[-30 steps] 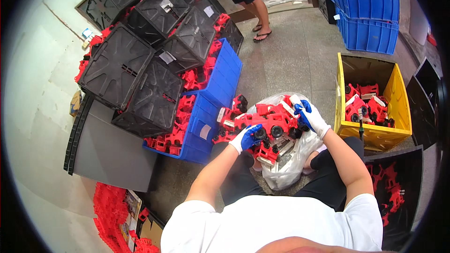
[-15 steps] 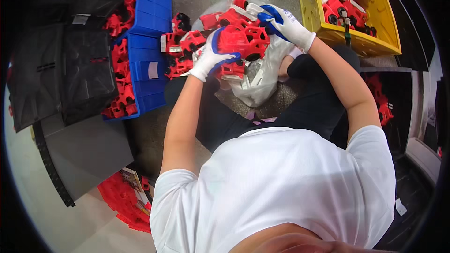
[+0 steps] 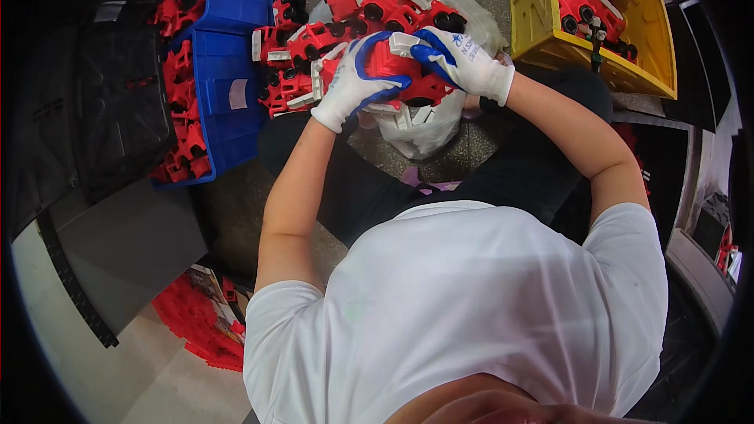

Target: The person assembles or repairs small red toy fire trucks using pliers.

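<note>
Blue printing marks the back of the glove on my right hand; a white paper label sits on one blue crate, its text too small to read. My two hands are close together in white knit gloves with smooth blue coating. My left hand is clamped around a red toy truck, its fingers curled over the glossy plastic body; my right pinches one white blocky part against it. The truck is above my lap, in front of a crinkled, translucent plastic bag. Red toy vehicles with round black wheels heap around it, overlapping too much to count. Two ribbed blue crates stand at left, and one yellow crate at right; all three hold red toys.
</note>
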Demonstrator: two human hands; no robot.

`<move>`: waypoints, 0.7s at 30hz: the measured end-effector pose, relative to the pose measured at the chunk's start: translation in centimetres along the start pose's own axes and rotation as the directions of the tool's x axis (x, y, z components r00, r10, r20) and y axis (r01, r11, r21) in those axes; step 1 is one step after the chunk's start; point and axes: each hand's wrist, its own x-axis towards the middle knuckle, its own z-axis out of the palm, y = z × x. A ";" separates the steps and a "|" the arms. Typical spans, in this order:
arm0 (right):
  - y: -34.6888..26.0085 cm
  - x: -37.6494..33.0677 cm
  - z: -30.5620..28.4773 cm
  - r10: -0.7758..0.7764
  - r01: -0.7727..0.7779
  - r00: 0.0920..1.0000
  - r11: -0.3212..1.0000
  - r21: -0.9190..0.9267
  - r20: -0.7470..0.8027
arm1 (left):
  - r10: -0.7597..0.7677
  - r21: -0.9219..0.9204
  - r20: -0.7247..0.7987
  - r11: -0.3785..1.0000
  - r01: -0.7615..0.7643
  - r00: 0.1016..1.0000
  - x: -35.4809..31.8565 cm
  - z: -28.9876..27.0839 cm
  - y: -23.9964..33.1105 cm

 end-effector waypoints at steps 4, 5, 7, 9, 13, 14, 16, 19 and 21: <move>-0.2 -0.3 -0.4 0.086 -0.030 0.985 0.939 0.341 -0.150 | 0.133 0.220 -0.078 0.969 -0.113 0.988 -0.1 -0.8 1.0; -0.6 -0.4 -0.5 0.014 0.037 0.987 0.950 0.309 -0.161 | 0.132 0.218 -0.082 0.970 -0.112 0.988 -0.1 -0.9 1.1; -1.9 -0.7 -0.9 -0.130 0.171 0.976 0.955 0.242 -0.177 | 0.119 0.173 -0.065 0.979 -0.106 0.991 -0.1 -0.9 1.4; -3.0 -0.5 -1.4 0.016 -0.008 0.999 0.988 0.154 -0.047 | 0.125 0.176 -0.043 0.978 -0.116 0.991 -0.2 -0.7 1.3; -1.8 -0.3 -0.7 0.050 -0.049 0.997 0.999 -0.019 0.053 | 0.143 0.193 0.026 0.970 -0.146 0.989 -0.2 -1.0 1.6; -1.8 -0.3 -0.5 0.022 -0.021 0.999 0.999 -0.028 0.034 | 0.141 0.205 0.011 0.969 -0.140 0.990 -0.3 -0.8 1.4; -1.9 -0.6 -0.1 0.013 -0.013 1.000 0.998 -0.069 -0.007 | 0.159 0.195 -0.001 0.968 -0.156 0.987 -0.5 -0.6 1.2; -1.7 -1.0 0.5 -0.001 -0.002 0.998 0.999 -0.043 -0.064 | 0.182 0.201 -0.016 0.964 -0.176 0.983 -0.5 -0.5 1.4; -2.4 -1.1 0.4 0.029 -0.030 0.999 0.999 -0.033 -0.041 | 0.185 0.217 -0.021 0.960 -0.176 0.983 -0.6 -0.5 1.6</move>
